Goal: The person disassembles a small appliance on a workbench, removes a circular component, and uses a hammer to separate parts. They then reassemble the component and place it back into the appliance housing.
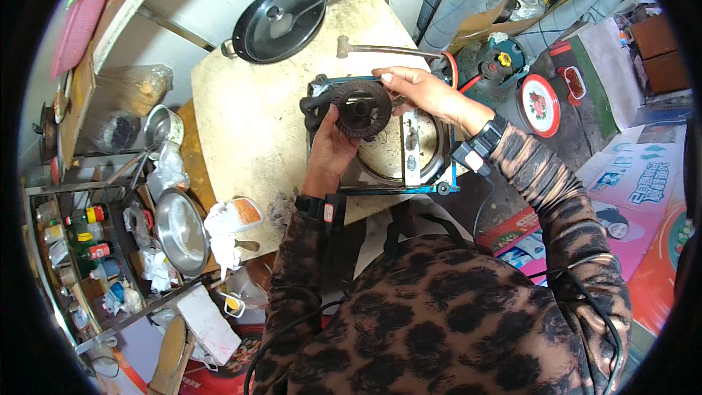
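A dark, sooty gas burner head [361, 111], round with a slotted rim and a hub in the middle, is held tilted over the stove. My left hand [333, 152] grips its lower left edge, thumb on top. Beside its upper right rim is my right hand [417, 90], fingers curled and pinched together; whatever they hold is too small or hidden to make out. Under both hands lies the gas stove's blue-edged frame [409, 189], with a round metal ring [437, 153] on its right and a pale crossbar [411, 146].
A hammer [387, 49] and a black pan with a glass lid [281, 22] lie on the far part of the worn table [227, 124]. At right stand a gas cylinder with a yellow valve [504, 59] and a red-rimmed plate [540, 104]. A steel basin [181, 230] and bottles crowd the left.
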Demonstrator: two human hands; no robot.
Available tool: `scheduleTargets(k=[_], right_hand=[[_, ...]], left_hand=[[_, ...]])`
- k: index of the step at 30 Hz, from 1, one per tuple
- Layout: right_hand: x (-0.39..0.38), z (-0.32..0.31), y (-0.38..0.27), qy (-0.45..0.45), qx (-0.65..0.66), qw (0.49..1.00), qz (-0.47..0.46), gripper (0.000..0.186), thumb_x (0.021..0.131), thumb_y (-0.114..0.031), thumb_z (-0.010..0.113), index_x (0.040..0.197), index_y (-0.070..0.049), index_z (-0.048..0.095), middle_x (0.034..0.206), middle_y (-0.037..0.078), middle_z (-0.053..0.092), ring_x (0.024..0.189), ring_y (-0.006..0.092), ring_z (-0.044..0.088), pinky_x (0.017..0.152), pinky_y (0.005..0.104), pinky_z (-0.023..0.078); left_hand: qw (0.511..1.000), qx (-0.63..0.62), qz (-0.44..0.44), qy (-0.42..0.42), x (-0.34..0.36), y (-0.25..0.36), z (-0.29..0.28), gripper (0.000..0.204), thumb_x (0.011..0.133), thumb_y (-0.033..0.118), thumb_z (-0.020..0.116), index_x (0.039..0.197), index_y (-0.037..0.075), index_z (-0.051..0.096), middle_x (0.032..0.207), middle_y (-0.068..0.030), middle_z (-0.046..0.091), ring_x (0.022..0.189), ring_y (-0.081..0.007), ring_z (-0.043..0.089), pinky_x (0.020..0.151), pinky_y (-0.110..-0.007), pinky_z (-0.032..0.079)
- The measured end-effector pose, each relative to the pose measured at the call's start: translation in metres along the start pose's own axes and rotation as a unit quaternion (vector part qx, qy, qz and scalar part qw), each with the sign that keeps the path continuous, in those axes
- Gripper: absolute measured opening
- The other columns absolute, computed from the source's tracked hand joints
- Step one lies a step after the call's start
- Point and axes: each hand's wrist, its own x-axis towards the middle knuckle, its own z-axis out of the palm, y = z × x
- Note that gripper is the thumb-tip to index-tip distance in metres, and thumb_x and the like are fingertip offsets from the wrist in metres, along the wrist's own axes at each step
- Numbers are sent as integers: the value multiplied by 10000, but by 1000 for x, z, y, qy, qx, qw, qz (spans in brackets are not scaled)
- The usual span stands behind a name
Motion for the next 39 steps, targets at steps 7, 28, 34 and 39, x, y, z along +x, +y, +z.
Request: scheduleTargets(k=[7, 28, 34, 39], right_hand=[[16, 15, -12, -85, 13, 996, -16, 371, 1023, -98, 466, 1383, -21, 515, 1096, 35, 650, 952, 119, 629, 785, 273, 557], [56, 49, -9, 26, 10, 999, -26, 540, 849, -215, 782, 1239, 66, 536, 990, 130, 655, 772, 170, 644, 605, 271, 562], [53, 51, -11, 49, 79, 996, -11, 453, 853, -243, 784, 1133, 53, 585, 938, 73, 638, 738, 123, 612, 654, 252, 536], [56, 41, -12, 23, 36, 999, 18, 483, 866, -287, 772, 1185, 16, 574, 943, 34, 623, 723, 88, 588, 637, 215, 531]], left_hand=[[989, -144, 10, 44, 7, 20, -16, 440, 973, 413, 589, 1256, 78, 562, 1238, -90, 638, 1087, -224, 629, 928, -358, 535], [976, -180, -11, 120, 7, 48, -8, 423, 852, 339, 766, 1105, 34, 618, 1074, -133, 686, 979, -280, 683, 884, -397, 589], [957, -229, -19, 174, 10, 43, 3, 428, 816, 323, 804, 1061, 28, 612, 1019, -140, 673, 932, -286, 685, 849, -391, 607], [955, -222, -7, 198, 10, 43, 10, 460, 790, 324, 829, 1050, 13, 612, 1007, -152, 676, 905, -292, 692, 843, -395, 611]])
